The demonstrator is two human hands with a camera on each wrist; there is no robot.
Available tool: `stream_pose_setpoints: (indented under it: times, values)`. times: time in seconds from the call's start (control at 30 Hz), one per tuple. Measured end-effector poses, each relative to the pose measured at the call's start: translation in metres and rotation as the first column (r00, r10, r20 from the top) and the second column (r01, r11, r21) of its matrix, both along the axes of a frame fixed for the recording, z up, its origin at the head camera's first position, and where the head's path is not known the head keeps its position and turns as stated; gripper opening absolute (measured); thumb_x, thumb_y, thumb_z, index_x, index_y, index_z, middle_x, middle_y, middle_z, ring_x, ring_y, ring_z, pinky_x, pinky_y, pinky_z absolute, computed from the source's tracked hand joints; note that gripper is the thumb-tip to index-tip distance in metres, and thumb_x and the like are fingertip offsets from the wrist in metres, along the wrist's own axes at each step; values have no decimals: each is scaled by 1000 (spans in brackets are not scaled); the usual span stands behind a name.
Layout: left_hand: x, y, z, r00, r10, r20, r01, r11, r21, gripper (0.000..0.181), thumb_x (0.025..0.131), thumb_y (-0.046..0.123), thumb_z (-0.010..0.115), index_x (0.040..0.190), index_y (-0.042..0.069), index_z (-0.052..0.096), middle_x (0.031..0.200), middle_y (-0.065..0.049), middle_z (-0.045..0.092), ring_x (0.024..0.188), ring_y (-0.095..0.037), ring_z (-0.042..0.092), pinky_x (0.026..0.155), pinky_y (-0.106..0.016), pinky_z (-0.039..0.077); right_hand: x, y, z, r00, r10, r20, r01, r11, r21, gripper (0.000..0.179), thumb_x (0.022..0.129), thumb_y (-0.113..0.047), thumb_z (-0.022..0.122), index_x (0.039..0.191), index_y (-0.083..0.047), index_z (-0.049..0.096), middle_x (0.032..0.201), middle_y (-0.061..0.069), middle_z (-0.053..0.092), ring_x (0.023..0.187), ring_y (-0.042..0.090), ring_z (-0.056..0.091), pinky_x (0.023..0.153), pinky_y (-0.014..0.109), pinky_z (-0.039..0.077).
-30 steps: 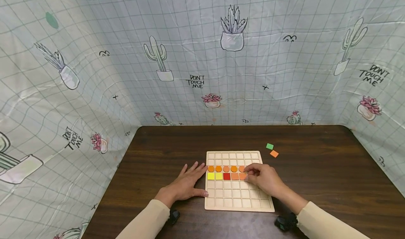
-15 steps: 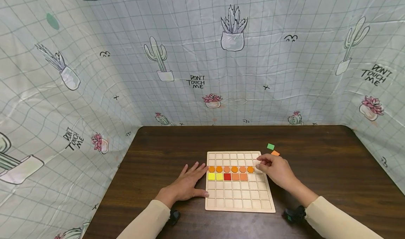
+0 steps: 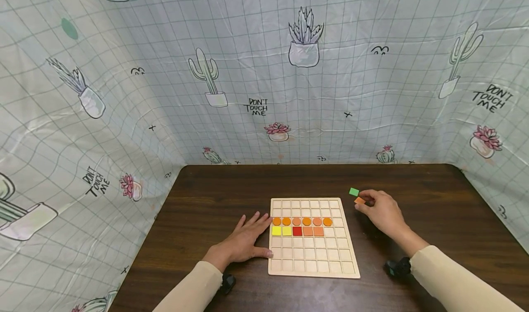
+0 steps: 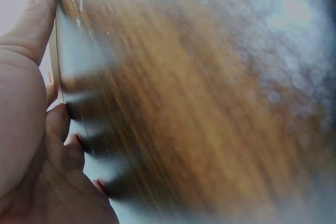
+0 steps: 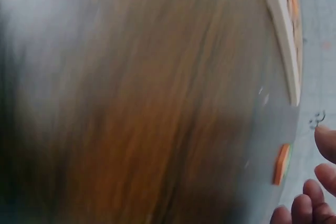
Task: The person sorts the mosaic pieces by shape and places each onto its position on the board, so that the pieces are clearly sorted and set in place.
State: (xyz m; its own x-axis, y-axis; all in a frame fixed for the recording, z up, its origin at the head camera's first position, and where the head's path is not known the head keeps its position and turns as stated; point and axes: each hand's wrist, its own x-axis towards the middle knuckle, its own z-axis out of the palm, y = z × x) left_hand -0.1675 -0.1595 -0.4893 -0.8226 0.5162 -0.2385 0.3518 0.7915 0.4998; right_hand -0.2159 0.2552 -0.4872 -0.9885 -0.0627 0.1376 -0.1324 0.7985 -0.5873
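Observation:
A wooden grid board (image 3: 310, 267) lies on the table. One row of it holds several orange discs (image 3: 306, 221); the row below has yellow square tiles (image 3: 276, 231), a red tile (image 3: 297, 231) and salmon-orange tiles (image 3: 307, 231). My left hand (image 3: 241, 243) rests with spread fingers against the board's left edge, thumb on its lower left side. Beyond the board's right side, my right hand (image 3: 384, 211) reaches over a loose orange square tile (image 3: 359, 201), thumb and fingers around it. In the right wrist view this tile (image 5: 282, 164) lies on the table, apart from the fingertips.
A green square tile (image 3: 354, 192) lies just behind the orange one. The dark wooden table (image 3: 223, 188) ends at the back against a patterned curtain (image 3: 231, 64), which also hangs along both sides.
My right hand has left the orange disc in the sixth cell of its row. It has moved right and away from me, over to the loose orange tile. The left hand has stayed put.

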Motion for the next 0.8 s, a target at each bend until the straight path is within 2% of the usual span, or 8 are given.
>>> stream_pose_setpoints:
  times: [0.2,0.5,0.63,0.8]
  values:
    - [0,0,-1,1000,6,3,-6,1000,-4,96,94,57,72,170,19,26,177,0,19,166,-26,7,133,-57,-2,-5,8,-6,999,3,54,-5,1000,25,51,97,-26,78,132,8,64,121,29,65,106,42,62,82,58,53]
    - [0,0,-1,1000,8,-3,-8,1000,-11,97,94,58,73,170,20,26,177,1,20,166,-25,8,133,-57,-2,-10,9,-8,997,-5,80,2,1000,31,51,96,-24,78,133,8,64,121,30,66,110,45,59,85,62,51]
    - [0,0,-1,1000,7,-3,-7,1000,-13,97,94,58,72,170,19,26,177,1,19,166,-25,8,133,-57,-2,-12,9,-9,996,-11,89,6,999,48,49,97,-23,77,132,9,64,120,30,67,112,47,58,86,63,51]
    - [0,0,-1,1000,8,0,-8,1000,-11,97,94,58,73,170,19,26,177,1,19,166,-25,8,133,-57,-2,-14,8,-10,996,-3,91,-1,999,49,36,97,-17,75,125,6,70,116,28,68,109,45,59,85,61,52]
